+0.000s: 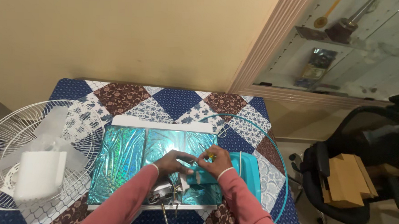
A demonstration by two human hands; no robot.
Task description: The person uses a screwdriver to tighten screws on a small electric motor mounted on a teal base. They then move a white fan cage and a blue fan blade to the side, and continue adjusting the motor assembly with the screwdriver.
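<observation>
Landmark: shiny teal foil mat (pixel 121 160) laid on the quilted patchwork table (pixel 177 102).
Left hand (pixel 172 162): over the mat's right half, fingers curled, tips pinched on a small part (too small to identify).
Right hand (pixel 215 161): at the mat's right edge, fingers closed on a small yellow-tipped item (pixel 211 156), touching the teal fan housing (pixel 246 172).
Fan housing: overlapping the mat's right edge.
White fan grille (pixel 36 154): left of the mat.
Teal ring (pixel 278 155): right of the mat.
Metal tools (pixel 166 204): at the mat's near edge.

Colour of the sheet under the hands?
Shiny holographic teal sheet; head view shows it best.
</observation>
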